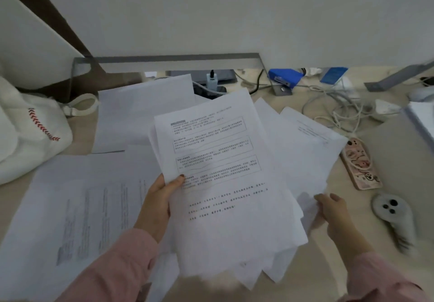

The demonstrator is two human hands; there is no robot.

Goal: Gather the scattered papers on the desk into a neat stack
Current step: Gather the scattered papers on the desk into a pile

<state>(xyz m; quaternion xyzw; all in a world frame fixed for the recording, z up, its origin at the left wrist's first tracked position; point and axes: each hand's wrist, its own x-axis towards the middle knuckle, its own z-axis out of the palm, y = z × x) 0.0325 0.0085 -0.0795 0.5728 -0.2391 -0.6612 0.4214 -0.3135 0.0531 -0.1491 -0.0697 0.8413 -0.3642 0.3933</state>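
Observation:
My left hand (159, 198) grips the left edge of a loose bundle of printed papers (225, 184), held above the desk with its sheets fanned and uneven at the bottom. My right hand (331, 210) pinches the lower corner of a sheet (305, 151) that lies to the right, partly under the bundle. More sheets lie flat on the desk: a large printed one (77, 214) at the lower left and a blank-looking one (141, 111) behind it.
A white bag with red stitching (30, 130) sits at the left. A pink-cased phone (360, 163) and a grey furry toy (392, 212) lie to the right. Cables (335, 104), a blue stapler (284, 77) and a monitor stand (164, 58) crowd the back.

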